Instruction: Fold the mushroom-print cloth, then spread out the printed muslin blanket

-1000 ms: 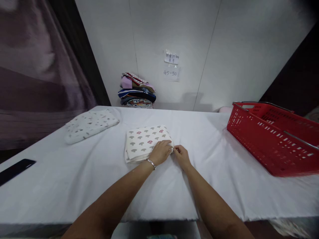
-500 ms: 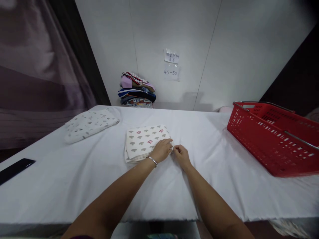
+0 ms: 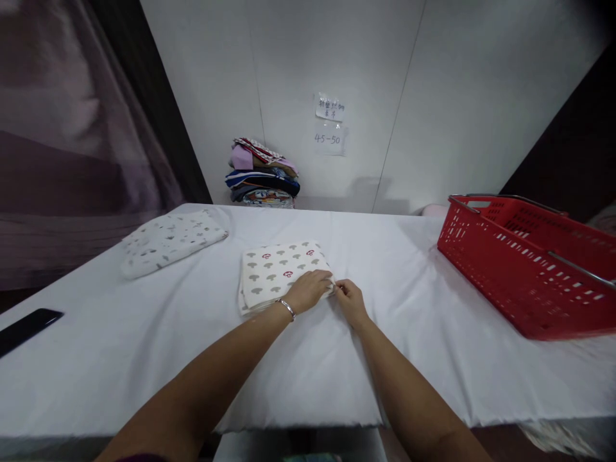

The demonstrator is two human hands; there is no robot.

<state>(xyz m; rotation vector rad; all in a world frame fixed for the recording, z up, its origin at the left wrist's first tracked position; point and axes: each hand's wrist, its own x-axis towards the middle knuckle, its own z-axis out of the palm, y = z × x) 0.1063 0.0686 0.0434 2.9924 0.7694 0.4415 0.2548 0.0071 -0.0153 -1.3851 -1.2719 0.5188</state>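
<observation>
A folded cream cloth (image 3: 269,273) with brown mushroom prints and a few red ones lies in several layers on the table, in the middle of the head view. My left hand (image 3: 310,289), with a silver bracelet at its wrist, is over the cloth's near right corner, fingers curled at the edge and closed on it. Just to its right, my right hand (image 3: 350,300) pinches the tip of that same corner between thumb and fingers. Its fingertips are partly hidden. The two hands are almost touching.
On the white-covered table (image 3: 404,269) a second folded cloth (image 3: 173,240) with small prints lies at far left. A black phone-like slab (image 3: 29,327) is at the left edge. A red basket (image 3: 520,269) stands right. Folded fabrics (image 3: 262,173) are stacked by the wall behind.
My left hand has slid slightly left and its forearm lies lower over the cloth's near edge. The right hand keeps its pinch at the corner. The whole view has shifted a little.
</observation>
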